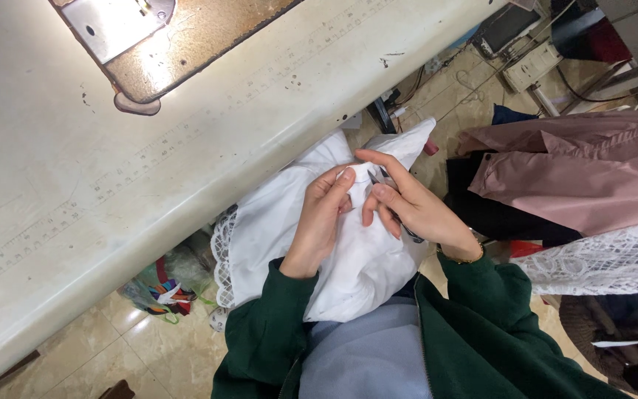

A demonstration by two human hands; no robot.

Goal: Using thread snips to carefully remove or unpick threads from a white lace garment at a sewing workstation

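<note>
White garment [348, 258] lies lengthwise toward the table [75, 185], pinched by both hands.

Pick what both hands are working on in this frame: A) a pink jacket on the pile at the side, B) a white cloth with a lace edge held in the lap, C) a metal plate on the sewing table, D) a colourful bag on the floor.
B: the left hand and right hand both pinch a fold of the white lace-edged cloth in the lap.

Sewing workshop. Sewing-machine surface [75, 185] with printed ruler and metal needle plate [116, 22]. Pink garment [577, 174] and lace fabric [614, 258] piled nearby.
</note>
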